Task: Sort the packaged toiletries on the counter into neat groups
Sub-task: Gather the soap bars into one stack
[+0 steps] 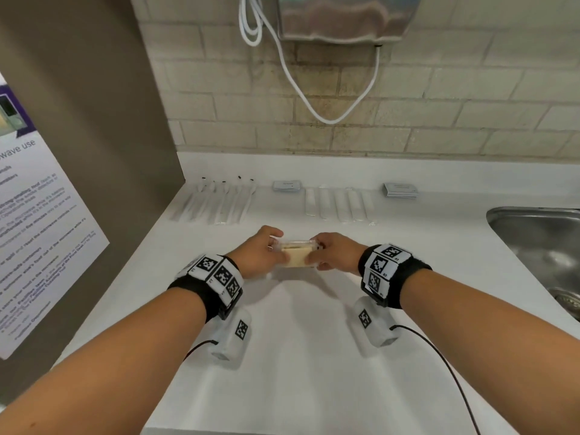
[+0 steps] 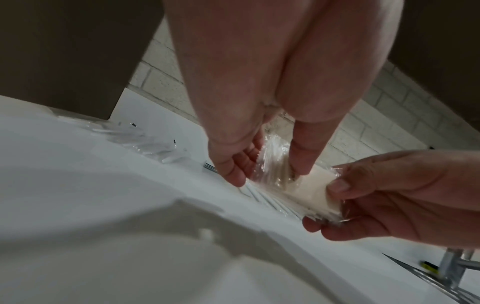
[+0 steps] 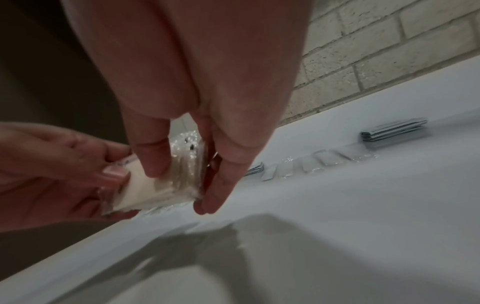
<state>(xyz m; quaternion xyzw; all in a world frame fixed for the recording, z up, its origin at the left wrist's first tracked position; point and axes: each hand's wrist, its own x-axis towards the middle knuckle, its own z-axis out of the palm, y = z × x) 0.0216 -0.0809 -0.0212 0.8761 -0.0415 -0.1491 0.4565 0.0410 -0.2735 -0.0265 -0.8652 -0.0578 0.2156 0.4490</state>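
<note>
Both hands meet over the middle of the white bench [image 1: 314, 356]. The left hand [image 1: 255, 255] and the right hand [image 1: 335, 254] each pinch one end of a single small stack of clear-wrapped packets [image 1: 295, 254], cream inside with crinkly, glossy film; how many packets are in the stack cannot be told. The stack sits at or just above the bench surface.

Along the back edge lie four groups. At the back left, a fan of about six long, thin clear sleeves with tiny black tips [image 1: 216, 199]. Beside it, one small flat grey-blue sachet pile [image 1: 286, 185]. Next, five narrow white strips in clear wrap [image 1: 339, 204], side by side. Near the right, a second grey-blue pile of about four stacked sachets [image 1: 400, 190].

A steel sink [image 1: 539, 243] is set into the right side. A printed notice [image 1: 34, 221] hangs on the brown panel at left, and a white cable [image 1: 314, 98] loops down the brick wall.
</note>
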